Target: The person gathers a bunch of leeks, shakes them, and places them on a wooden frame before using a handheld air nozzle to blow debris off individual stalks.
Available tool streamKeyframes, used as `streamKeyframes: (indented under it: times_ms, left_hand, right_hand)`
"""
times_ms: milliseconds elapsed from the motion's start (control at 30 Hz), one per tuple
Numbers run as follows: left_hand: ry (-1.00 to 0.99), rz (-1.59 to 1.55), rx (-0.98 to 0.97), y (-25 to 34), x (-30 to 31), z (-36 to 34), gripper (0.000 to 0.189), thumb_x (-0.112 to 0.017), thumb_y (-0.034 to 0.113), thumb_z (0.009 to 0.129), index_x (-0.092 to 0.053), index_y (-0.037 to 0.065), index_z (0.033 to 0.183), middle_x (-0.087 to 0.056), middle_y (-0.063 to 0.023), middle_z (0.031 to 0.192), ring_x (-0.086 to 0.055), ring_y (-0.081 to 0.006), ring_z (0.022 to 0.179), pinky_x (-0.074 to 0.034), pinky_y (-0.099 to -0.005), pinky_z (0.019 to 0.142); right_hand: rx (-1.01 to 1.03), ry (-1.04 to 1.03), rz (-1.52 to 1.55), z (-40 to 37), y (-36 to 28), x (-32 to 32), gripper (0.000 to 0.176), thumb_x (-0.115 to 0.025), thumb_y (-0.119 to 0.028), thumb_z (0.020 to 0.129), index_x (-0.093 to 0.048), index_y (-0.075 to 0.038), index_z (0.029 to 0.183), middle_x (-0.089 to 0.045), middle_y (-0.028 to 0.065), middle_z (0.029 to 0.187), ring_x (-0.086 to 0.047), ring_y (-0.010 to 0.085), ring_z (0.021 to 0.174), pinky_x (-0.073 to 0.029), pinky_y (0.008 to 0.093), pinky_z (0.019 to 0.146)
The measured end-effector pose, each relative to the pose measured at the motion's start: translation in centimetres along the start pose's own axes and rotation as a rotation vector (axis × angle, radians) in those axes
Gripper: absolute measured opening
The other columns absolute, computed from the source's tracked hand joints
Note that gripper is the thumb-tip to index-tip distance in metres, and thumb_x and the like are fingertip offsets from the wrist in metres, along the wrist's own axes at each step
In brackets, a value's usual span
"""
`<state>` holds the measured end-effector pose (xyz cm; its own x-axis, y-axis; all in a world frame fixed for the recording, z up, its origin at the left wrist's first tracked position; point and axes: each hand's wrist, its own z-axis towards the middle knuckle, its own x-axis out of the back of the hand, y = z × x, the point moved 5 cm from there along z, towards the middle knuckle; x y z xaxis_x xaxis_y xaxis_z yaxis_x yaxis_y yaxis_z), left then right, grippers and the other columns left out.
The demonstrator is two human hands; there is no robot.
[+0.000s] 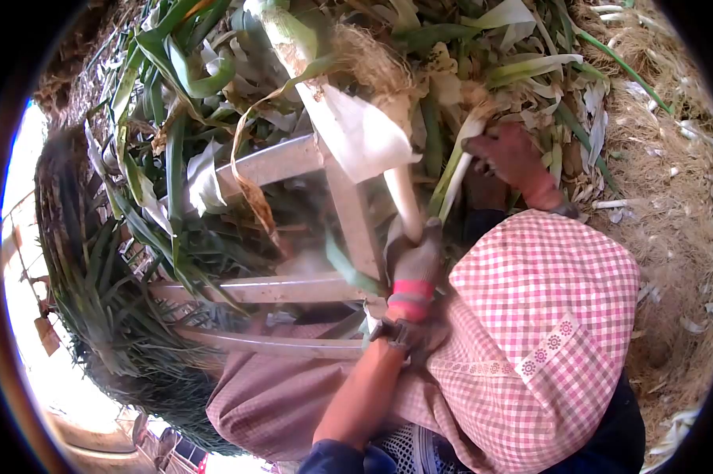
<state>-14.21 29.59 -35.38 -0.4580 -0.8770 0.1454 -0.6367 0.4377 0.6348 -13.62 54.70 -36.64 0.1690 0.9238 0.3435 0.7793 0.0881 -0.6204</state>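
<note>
White leek stalk: I clasp it in my left hand, long axis pointing away; second leek slants alongside, nearer my right hand, fingers curled, grip unclear.

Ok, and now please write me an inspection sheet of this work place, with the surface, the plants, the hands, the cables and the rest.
Surface: pale grey metal frame of flat bars, leaves lying over part of it.
Things at the hands: slim white leek stalk; white-and-green leek stalk.
Clutter: heap of loose green and white leek leaves.
Left hand: grey glove with pinkish-red cuff, closed around the slim white stalk.
Right hand: dusty reddish glove, fingers at the white-and-green stalk; grip not clear.
Cables: nothing seen.
Surroundings: ground strewn with straw-coloured, root-like fibres and white scraps; large dark green leaf pile on the other side.
</note>
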Motion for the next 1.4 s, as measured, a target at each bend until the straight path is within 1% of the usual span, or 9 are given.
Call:
streamKeyframes:
  times_ms: [300,467,833,967,1033,1200,1233,1300,1400]
  left_hand:
    - [-0.068,0.044,-0.089,1.3,0.2,-1.1,0.027,-0.069,0.006,0.100,-0.070,-0.006,0.124,-0.077,-0.0106,0.108,-0.071,-0.0148,0.094,-0.055,-0.0294,0.084]
    - [-0.157,-0.306,-0.193,4.4,0.8,-2.9,0.034,-0.063,-0.009,0.095,-0.068,-0.011,0.128,-0.077,-0.0121,0.114,-0.072,-0.0180,0.099,-0.058,-0.0304,0.088]
    - [-0.174,-0.031,-0.526,8.9,3.7,-7.9,0.034,-0.059,0.022,0.107,-0.058,-0.006,0.127,-0.066,-0.0129,0.122,-0.065,-0.0208,0.109,-0.053,-0.0350,0.096]
    - [-0.174,-0.080,-0.591,9.3,7.4,-9.8,0.066,-0.076,0.044,0.099,-0.062,-0.009,0.134,-0.071,-0.0183,0.125,-0.069,-0.0259,0.113,-0.054,-0.0396,0.100]
    - [-0.144,-0.057,-0.574,10.4,9.4,-11.0,0.061,-0.077,0.037,0.099,-0.064,-0.010,0.135,-0.071,-0.0203,0.130,-0.068,-0.0273,0.118,-0.054,-0.0401,0.104]
    - [-0.167,-0.217,-0.465,9.8,13.0,-12.6,0.037,-0.067,-0.005,0.093,-0.070,-0.006,0.130,-0.075,-0.0110,0.113,-0.071,-0.0148,0.094,-0.060,-0.0294,0.079]
    - [-0.148,-0.312,-0.429,10.1,13.4,-13.1,0.042,-0.068,-0.006,0.090,-0.067,-0.010,0.132,-0.075,-0.0115,0.112,-0.072,-0.0148,0.090,-0.061,-0.0284,0.077]
    - [-0.230,-0.400,-0.521,10.8,14.4,-13.7,0.042,-0.068,-0.007,0.088,-0.065,-0.013,0.130,-0.075,-0.0137,0.112,-0.072,-0.0154,0.088,-0.061,-0.0262,0.074]
    - [-0.225,-0.376,-0.535,13.7,14.0,-15.2,0.039,-0.071,0.003,0.091,-0.068,-0.011,0.127,-0.073,-0.0096,0.099,-0.069,-0.0133,0.083,-0.058,-0.0258,0.071]
  right_hand:
    - [0.250,-0.216,0.517,-1.1,-3.1,0.6,0.042,-0.076,-0.026,0.099,-0.068,0.004,0.128,-0.076,0.0129,0.108,-0.074,0.0174,0.082,-0.059,0.0299,0.065]
    - [0.093,-0.158,-0.784,9.8,10.8,-5.0,0.048,-0.059,-0.038,0.095,-0.078,0.001,0.116,-0.075,0.0264,0.119,-0.073,0.0443,0.110,-0.057,0.0506,0.099]
    - [-0.025,-0.113,-0.616,7.0,7.3,-6.2,0.051,-0.064,-0.051,0.095,-0.079,-0.006,0.114,-0.076,0.0216,0.116,-0.073,0.0388,0.108,-0.058,0.0481,0.094]
    - [0.365,0.091,0.443,-0.7,-2.5,0.5,0.041,-0.079,-0.036,0.088,-0.079,-0.002,0.111,-0.077,0.0150,0.098,-0.076,0.0240,0.095,-0.060,0.0377,0.082]
    - [0.926,0.086,0.169,-1.9,-5.9,4.9,0.037,-0.079,-0.033,0.092,-0.076,-0.003,0.115,-0.075,0.0123,0.098,-0.074,0.0187,0.091,-0.060,0.0329,0.079]
    - [0.727,0.139,-0.092,-12.2,-17.8,8.4,0.043,-0.072,-0.044,0.100,-0.072,-0.005,0.120,-0.074,0.0113,0.105,-0.074,0.0221,0.092,-0.061,0.0319,0.083]
    - [1.421,0.001,-0.495,-10.8,-16.9,10.5,0.036,-0.049,-0.025,0.115,-0.063,0.001,0.135,-0.071,0.0124,0.115,-0.075,0.0223,0.095,-0.066,0.0345,0.088]
    - [0.518,0.191,-0.273,-16.6,-23.3,7.3,0.042,-0.074,-0.030,0.096,-0.071,-0.012,0.134,-0.074,0.0130,0.123,-0.069,0.0288,0.110,-0.052,0.0484,0.110]
    - [0.696,0.157,-0.006,-23.7,-26.2,5.9,0.035,-0.070,-0.024,0.100,-0.067,-0.006,0.130,-0.073,0.0165,0.109,-0.072,0.0249,0.097,-0.062,0.0395,0.090]
